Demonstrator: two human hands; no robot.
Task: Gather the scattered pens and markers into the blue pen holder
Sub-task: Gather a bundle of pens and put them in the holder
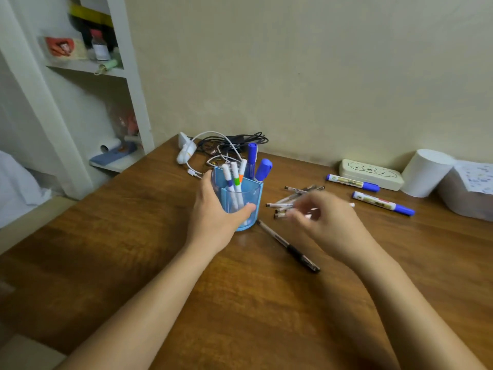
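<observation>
The blue pen holder stands on the wooden table and holds several thin white markers and two blue-capped markers. My left hand grips the holder from its left side. My right hand is blurred over a pile of clear pens, its fingers curled; whether it holds a pen is unclear. A black pen lies in front of the holder. Two white markers with blue caps lie to the right.
A tangle of cables and a white charger lies behind the holder. A cream pencil case, a white roll and stacked papers sit at the right by the wall. White shelves stand at left.
</observation>
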